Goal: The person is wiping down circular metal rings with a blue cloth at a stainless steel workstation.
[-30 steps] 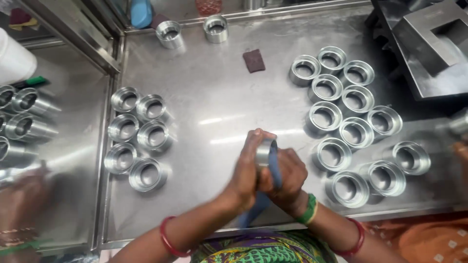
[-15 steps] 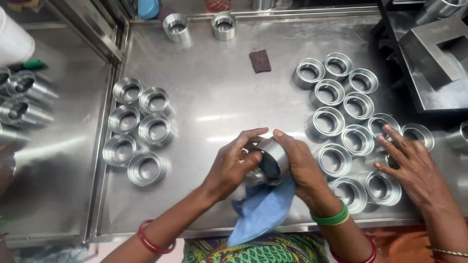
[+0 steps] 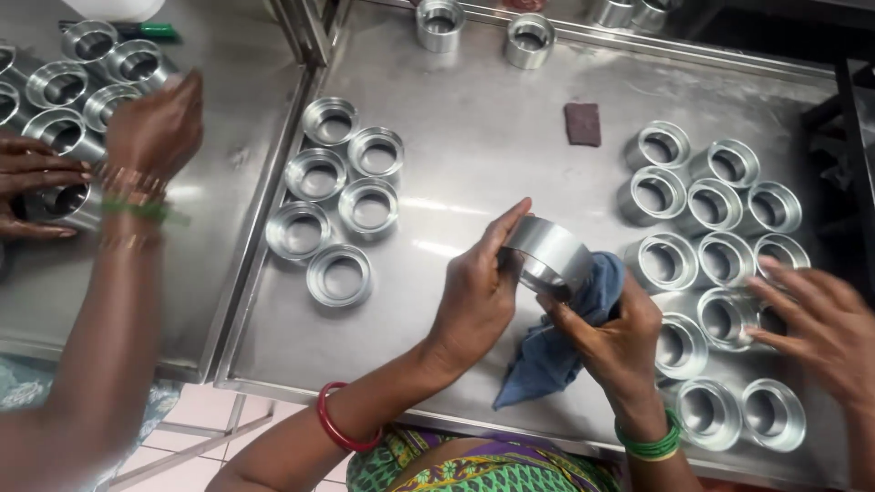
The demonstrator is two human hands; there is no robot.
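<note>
Two hands at work: the person's left hand and right hand are meeting over the steel tabletop, both closing on one metal ring.
Ring position: it is being held tilted in the air, just left of the right-hand cluster of rings and well right of the left-hand group of rings.
Left hand: it is curling round the ring's left side, thumb stretching up along the outer wall.
Right hand: it is pinching a blue cloth against the ring's lower rim; the cloth is hanging down below the ring.
Handling: the ring is looking rigid, smooth and polished, probably weighty for its bulk and slippery on bare skin; gripping across the outer wall, with the cloth between, seems the surest hold.
Others nearby: a co-worker's hand is spreading over the right-hand cluster; another person's hand is reaching over rings far left of the held ring.
Small item: a dark brown pad is lying above the held ring.
</note>
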